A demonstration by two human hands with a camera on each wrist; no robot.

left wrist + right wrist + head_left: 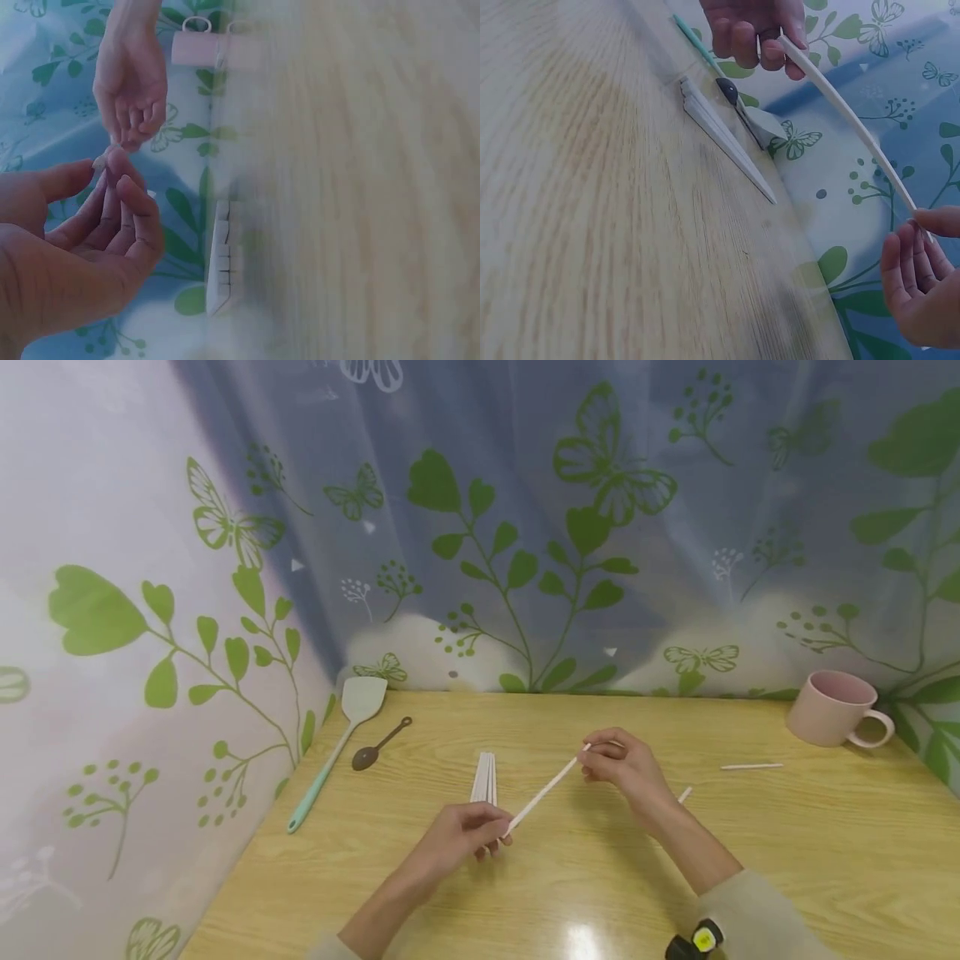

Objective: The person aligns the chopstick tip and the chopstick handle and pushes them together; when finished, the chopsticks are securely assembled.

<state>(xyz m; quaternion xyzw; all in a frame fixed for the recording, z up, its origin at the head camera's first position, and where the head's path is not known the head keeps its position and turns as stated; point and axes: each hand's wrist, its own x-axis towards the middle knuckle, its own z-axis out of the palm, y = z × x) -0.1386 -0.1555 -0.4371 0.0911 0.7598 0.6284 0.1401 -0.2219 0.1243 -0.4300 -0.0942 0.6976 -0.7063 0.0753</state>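
A white chopstick (547, 791) is held slantwise above the table, its thicker end low and left, its thinner end high and right. My left hand (461, 837) pinches the thick end between thumb and fingers. At the thin end, the thumb and fingertips of my right hand (628, 770) pinch it. Seen from the right wrist, the chopstick (855, 126) spans the gap between both hands. Just beyond my left hand lies a bundle of white chopsticks (486, 777), side by side. Another chopstick (685, 794) is partly hidden behind my right wrist.
One more chopstick (752, 767) lies at the right, before a pink mug (821, 714). A spatula with a green handle (322, 785) and a dark brown spoon (366, 757) lie at the left. A patterned curtain (487, 527) hangs along the table's back edge.
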